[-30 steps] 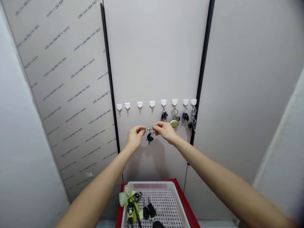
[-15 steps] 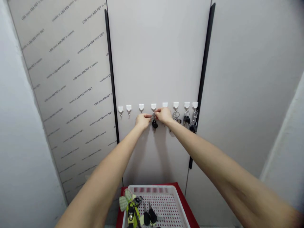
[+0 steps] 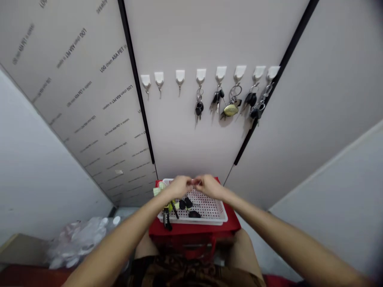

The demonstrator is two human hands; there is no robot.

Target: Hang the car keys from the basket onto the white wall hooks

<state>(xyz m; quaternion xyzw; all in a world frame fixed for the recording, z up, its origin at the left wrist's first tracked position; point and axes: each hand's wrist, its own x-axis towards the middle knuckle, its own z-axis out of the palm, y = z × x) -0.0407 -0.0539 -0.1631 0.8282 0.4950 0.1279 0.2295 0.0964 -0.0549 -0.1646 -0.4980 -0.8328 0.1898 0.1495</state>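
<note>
My left hand (image 3: 180, 186) and my right hand (image 3: 210, 186) hover over a white perforated basket (image 3: 211, 220), their fingertips close together. The fingers look bent, but motion smears the tips, and I make out nothing between them. Below the hands lie dark keys (image 3: 186, 203) and a black key fob (image 3: 194, 214). A black strap (image 3: 166, 218) and yellow-green items sit at the basket's left side. On the wall panel, a key ring with black-headed keys (image 3: 199, 108) hangs from a white hook (image 3: 201, 75), away from both hands.
More key bunches hang to the right, one with a yellow oval tag (image 3: 231, 110). Three bare hooks, one of them a white hook (image 3: 180, 75), are on the left. The basket stands on a red box (image 3: 191, 230) before my knees. Plastic bags (image 3: 79, 239) lie at lower left.
Both hands have come away from the keys on the middle hook and dropped to the basket. Those keys now hang free. The view has tilted downward.
</note>
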